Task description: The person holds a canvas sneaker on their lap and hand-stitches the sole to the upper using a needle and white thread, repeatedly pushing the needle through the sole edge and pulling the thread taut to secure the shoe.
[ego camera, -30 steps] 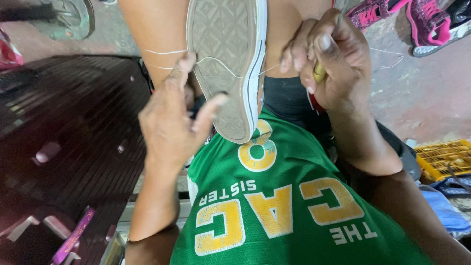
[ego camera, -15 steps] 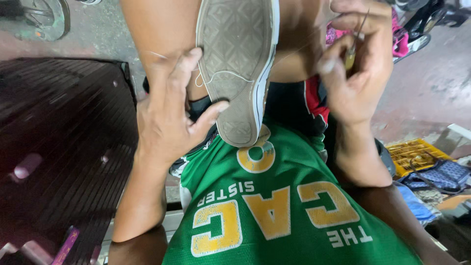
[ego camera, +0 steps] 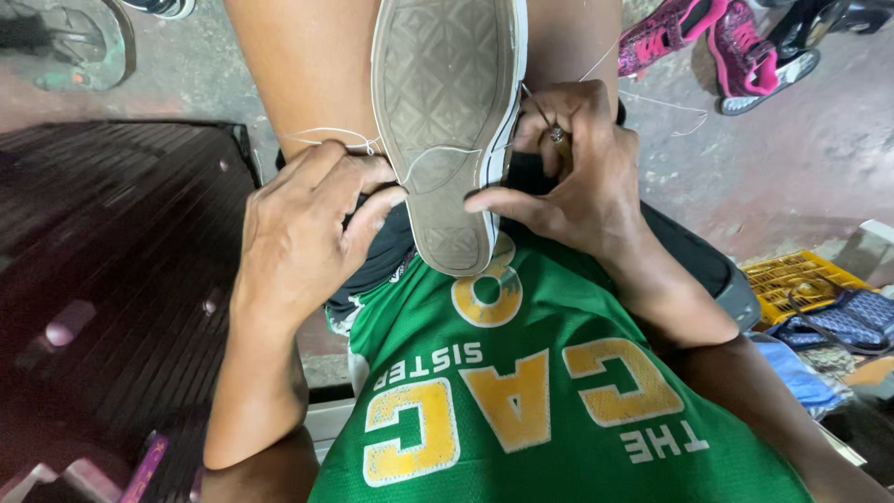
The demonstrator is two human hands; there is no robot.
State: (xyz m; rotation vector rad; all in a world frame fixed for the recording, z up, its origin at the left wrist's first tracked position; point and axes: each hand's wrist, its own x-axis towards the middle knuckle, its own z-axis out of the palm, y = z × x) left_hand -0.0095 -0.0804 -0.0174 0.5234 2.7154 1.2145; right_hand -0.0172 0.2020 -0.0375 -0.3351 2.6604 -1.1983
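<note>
A sneaker (ego camera: 447,121) is clamped sole-up between my knees, its grey patterned sole facing me. My left hand (ego camera: 303,228) grips the shoe's left side, and a white thread (ego camera: 326,135) runs over its fingers to the sole's edge. My right hand (ego camera: 573,177) presses against the right edge of the sole, pinching a thin metal awl (ego camera: 545,116) whose tip meets the rubber rim. The index finger lies along the sole's edge. More thread (ego camera: 666,102) trails off to the right. My green jersey (ego camera: 521,401) fills the lower frame.
A dark slatted wooden surface (ego camera: 102,279) lies to my left. Pink sneakers (ego camera: 717,42) sit on the concrete floor at upper right. A yellow crate (ego camera: 801,279) and a blue patterned bag (ego camera: 852,321) are at the right. A sandal (ego camera: 88,47) lies at upper left.
My right hand came down from a raised, pulled-back position to the sole's right edge with the awl. My left hand shifted to grip the shoe's side. The thread is now slacker.
</note>
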